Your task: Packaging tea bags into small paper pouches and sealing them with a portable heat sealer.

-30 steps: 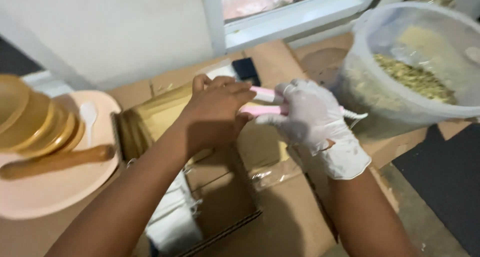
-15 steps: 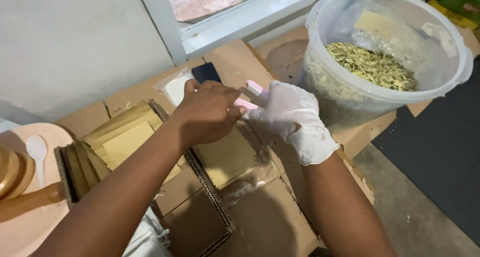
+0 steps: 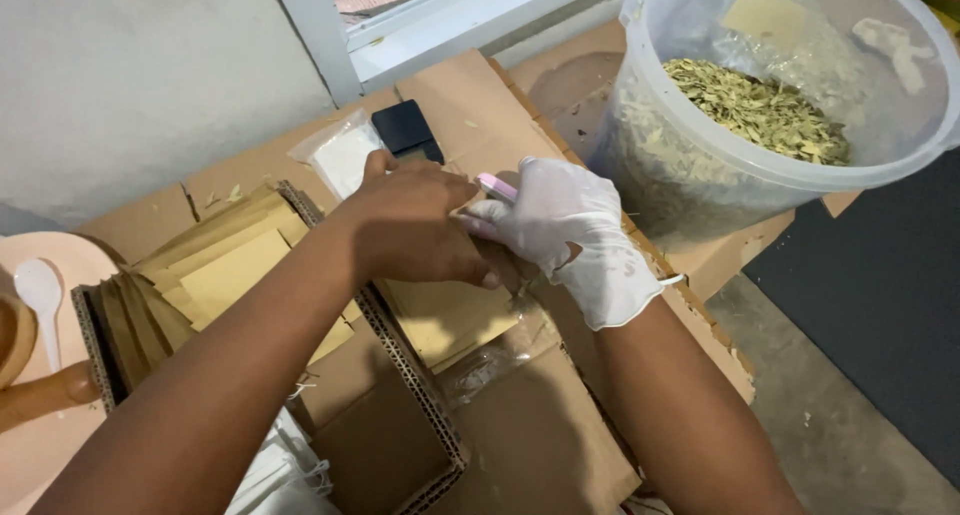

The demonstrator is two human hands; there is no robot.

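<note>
Both hands dropped lower onto the kraft pouch [image 3: 445,315] since the earlier frame, covering most of the pink sealer [image 3: 495,186]. Left hand [image 3: 415,225] pressed flat over it; gloved right hand [image 3: 565,225] clenched round the sealer. Sealer's long axis ran upper-left to lower-right, free tip pointing up-left. Risk: pouch could skew unseen under the hands, giving a crooked seal.
</note>
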